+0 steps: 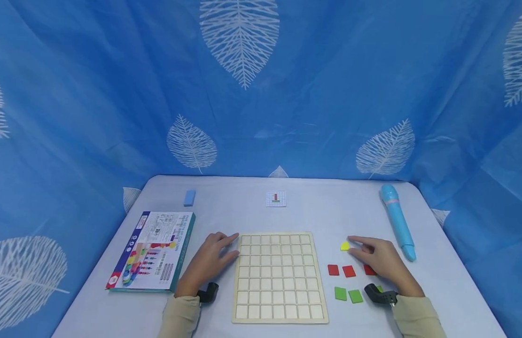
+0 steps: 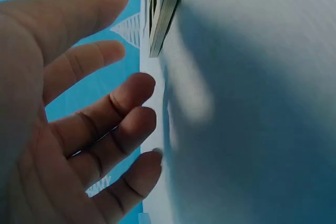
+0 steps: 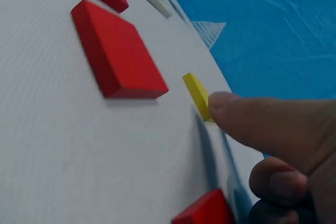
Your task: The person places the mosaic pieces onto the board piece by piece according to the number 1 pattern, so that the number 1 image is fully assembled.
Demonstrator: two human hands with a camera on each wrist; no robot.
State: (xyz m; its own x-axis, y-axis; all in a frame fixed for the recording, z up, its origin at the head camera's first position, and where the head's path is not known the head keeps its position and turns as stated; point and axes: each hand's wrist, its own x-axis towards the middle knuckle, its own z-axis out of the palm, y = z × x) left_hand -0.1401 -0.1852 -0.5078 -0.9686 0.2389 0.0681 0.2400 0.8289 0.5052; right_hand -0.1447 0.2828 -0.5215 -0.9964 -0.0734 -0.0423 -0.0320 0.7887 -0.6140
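My left hand (image 1: 210, 258) hovers beside the upper left edge of a pale wooden grid board (image 1: 280, 285), index fingertip and thumb right at its rim. Its loosely bent fingers (image 2: 131, 90) hold nothing in the left wrist view. To the right of the board, my right hand (image 1: 381, 256) has thumb and index finger spread at a small yellow quarter-round tile (image 1: 344, 246). The thumb (image 3: 247, 116) overlaps part of this yellow tile (image 3: 195, 94) in the right wrist view. Red square tiles (image 1: 348, 271) and green square tiles (image 1: 355, 296) lie nearer, some partly hidden under the right hand and wrist.
A pattern card (image 1: 276, 198) with a small coloured figure lies behind the board. At the left are a boxed toy set (image 1: 155, 251) and a blue block (image 1: 190, 198). A light-blue microphone-shaped toy (image 1: 398, 222) lies far right. Blue curtain (image 1: 311, 94) surrounds the white table.
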